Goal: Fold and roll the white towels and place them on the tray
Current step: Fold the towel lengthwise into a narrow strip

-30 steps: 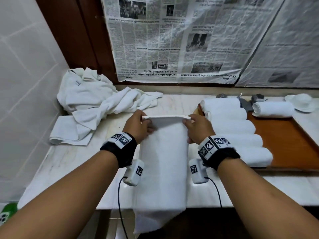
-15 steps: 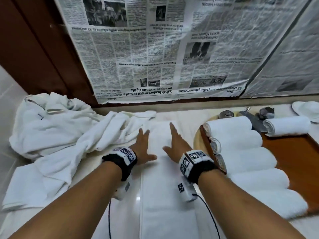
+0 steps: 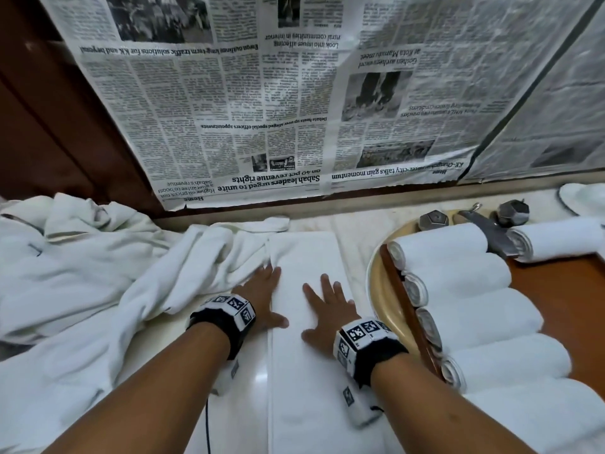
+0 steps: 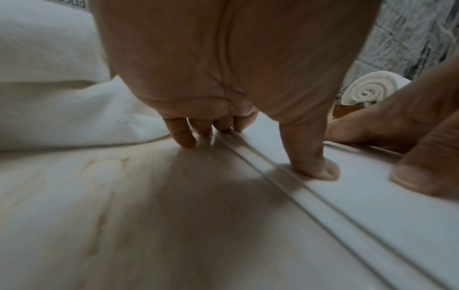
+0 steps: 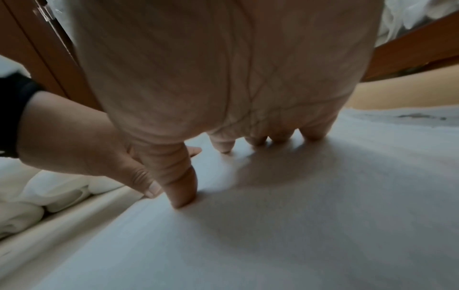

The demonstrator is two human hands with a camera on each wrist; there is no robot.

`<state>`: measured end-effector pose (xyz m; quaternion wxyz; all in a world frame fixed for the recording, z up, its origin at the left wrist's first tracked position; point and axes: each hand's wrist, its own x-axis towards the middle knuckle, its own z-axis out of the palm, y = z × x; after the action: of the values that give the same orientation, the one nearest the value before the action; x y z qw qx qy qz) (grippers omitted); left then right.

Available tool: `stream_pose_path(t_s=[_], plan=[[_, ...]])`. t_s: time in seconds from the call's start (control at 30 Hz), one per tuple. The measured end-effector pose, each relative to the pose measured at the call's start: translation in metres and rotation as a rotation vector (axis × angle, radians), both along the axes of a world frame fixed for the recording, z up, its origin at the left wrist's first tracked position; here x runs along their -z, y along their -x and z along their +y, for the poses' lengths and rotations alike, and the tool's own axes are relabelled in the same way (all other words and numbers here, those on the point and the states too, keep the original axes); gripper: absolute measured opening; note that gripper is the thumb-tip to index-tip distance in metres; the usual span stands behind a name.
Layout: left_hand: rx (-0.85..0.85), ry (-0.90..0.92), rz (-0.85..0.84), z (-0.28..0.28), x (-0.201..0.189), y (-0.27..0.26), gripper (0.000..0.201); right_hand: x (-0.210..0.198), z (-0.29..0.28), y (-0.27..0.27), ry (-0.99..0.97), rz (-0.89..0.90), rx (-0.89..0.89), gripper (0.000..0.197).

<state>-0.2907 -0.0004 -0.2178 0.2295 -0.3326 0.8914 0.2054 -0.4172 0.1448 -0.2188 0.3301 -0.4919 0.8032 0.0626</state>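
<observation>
A long folded white towel (image 3: pixel 307 257) lies flat on the marble counter (image 3: pixel 248 381), running from the wall toward me. My left hand (image 3: pixel 262 296) lies flat across its left edge, with the thumb (image 4: pixel 320 166) on the towel (image 4: pixel 372 196) and the fingers spread. My right hand (image 3: pixel 327 309) presses flat on the towel's (image 5: pixel 298 215) middle, fingers straight. To the right, several rolled white towels (image 3: pixel 458 283) lie in a row on the brown wooden tray (image 3: pixel 563 296); one more roll (image 3: pixel 556 240) lies across its far end.
A heap of loose white towels (image 3: pixel 82 257) fills the counter's left side and touches the flat towel's far left corner. A cream basin rim (image 3: pixel 376 290), a metal tap (image 3: pixel 487 231) and two dark knobs sit behind the tray. Newspaper (image 3: pixel 262 109) covers the wall.
A second ago both hands held the towel's top edge up; they have laid it flat on the counter. Over the last half second the flat hands slid back along it toward me.
</observation>
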Motion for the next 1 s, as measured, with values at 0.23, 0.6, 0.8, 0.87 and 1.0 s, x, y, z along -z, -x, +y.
stream_pose_path(t_s=[0.23, 0.6, 0.8, 0.87, 1.0], plan=[[-0.01, 0.048, -0.009, -0.001, 0.002, 0.007, 0.124, -0.016, 0.025, -0.029, 0.056, 0.122, -0.057, 0.087], [-0.023, 0.106, 0.288, 0.108, -0.014, -0.03, 0.07, -0.024, 0.134, -0.072, -0.041, 0.106, -0.077, 0.098], [-0.043, 0.013, 0.383, 0.191, -0.014, -0.087, 0.037, -0.033, 0.172, -0.088, 0.023, 0.147, -0.126, 0.09], [-0.018, 0.007, 0.352, 0.217, -0.007, -0.11, 0.053, -0.027, 0.191, -0.096, 0.061, 0.14, -0.123, 0.092], [0.008, 0.092, 0.091, 0.261, 0.012, -0.149, 0.079, 0.0, 0.236, -0.101, 0.044, 0.05, -0.083, 0.089]])
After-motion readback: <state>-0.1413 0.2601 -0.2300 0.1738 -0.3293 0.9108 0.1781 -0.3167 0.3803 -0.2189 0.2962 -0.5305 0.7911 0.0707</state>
